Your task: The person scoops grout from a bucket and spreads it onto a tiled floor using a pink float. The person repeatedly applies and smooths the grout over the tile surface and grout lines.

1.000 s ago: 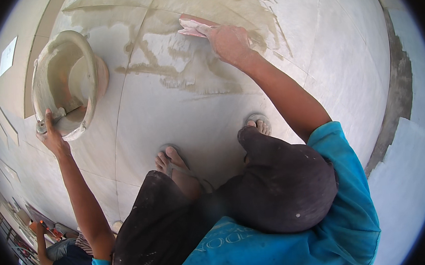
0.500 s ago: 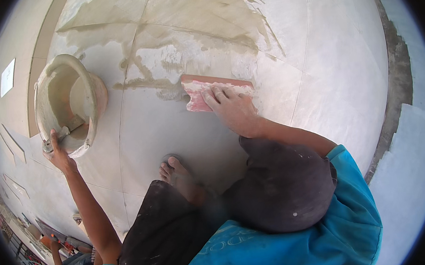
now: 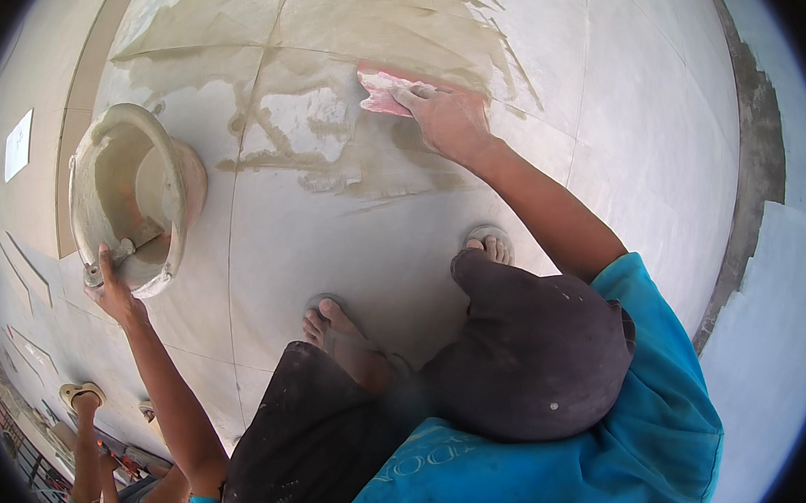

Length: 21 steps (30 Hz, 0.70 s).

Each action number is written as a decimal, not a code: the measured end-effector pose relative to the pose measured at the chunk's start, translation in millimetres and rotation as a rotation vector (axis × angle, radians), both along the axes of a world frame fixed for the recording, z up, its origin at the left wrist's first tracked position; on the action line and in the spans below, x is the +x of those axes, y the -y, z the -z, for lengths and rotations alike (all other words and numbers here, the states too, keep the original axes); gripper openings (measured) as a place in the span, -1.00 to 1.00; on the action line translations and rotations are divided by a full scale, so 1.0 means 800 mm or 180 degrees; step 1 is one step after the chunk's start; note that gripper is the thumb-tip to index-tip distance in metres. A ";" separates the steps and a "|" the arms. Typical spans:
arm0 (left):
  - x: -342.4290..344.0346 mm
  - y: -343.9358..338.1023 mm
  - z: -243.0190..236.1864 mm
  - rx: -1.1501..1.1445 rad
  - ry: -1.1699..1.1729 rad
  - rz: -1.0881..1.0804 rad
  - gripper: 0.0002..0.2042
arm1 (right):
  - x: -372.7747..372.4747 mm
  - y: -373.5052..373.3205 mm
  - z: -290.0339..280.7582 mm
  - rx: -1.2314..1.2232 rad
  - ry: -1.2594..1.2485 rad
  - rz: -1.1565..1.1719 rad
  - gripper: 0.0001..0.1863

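My right hand (image 3: 450, 117) is closed on a pink grout float (image 3: 383, 92), pressing it to the tiled floor (image 3: 281, 251) at the lower edge of a wet, beige grout smear (image 3: 373, 20). White residue coats the float's back. On the left, a mortar-crusted bucket (image 3: 190, 178) leans with its mouth toward me. My left hand (image 3: 114, 295) grips its near rim. A small trowel (image 3: 147, 232) lies across that rim, its blade inside the bucket and its handle against my fingers. The hand partly hides the handle.
My sandalled feet (image 3: 333, 322) rest on the floor close below the smear. Another person's leg (image 3: 85, 442) and sandal show at the lower left. A white sheet (image 3: 18, 146) lies at far left. A rough grey strip (image 3: 757, 124) runs along the right.
My right hand has pushed the float away from me and slightly right, up to the grout smear. My right foot is now uncovered. The other person's leg has come into view; my left hand stays put.
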<state>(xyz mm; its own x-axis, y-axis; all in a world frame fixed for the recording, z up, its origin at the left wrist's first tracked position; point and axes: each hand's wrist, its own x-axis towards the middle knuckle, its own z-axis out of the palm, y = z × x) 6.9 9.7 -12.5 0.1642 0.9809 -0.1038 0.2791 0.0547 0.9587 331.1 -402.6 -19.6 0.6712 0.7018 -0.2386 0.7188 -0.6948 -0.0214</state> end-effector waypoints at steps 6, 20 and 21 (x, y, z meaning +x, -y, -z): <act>-0.017 -0.008 0.001 0.0072 0.0000 0.0014 -0.30 | 0.040 0.023 -0.047 0.0015 0.0072 0.0973 -0.37; -0.020 -0.014 0.005 0.0003 0.0024 0.0145 -0.28 | -0.004 -0.007 0.021 0.0090 0.0029 0.0092 -0.39; -0.024 -0.014 0.004 -0.0036 0.0015 0.0165 -0.28 | -0.011 -0.001 0.029 0.0097 0.0072 -0.0004 -0.41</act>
<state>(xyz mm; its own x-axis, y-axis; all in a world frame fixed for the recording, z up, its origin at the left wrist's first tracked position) -12.2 21.2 -15.3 0.2153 0.9699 -0.1139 0.2773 0.0512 0.9594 322.6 -401.5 -43.1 0.6754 0.7093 -0.2018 0.7203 -0.6932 -0.0261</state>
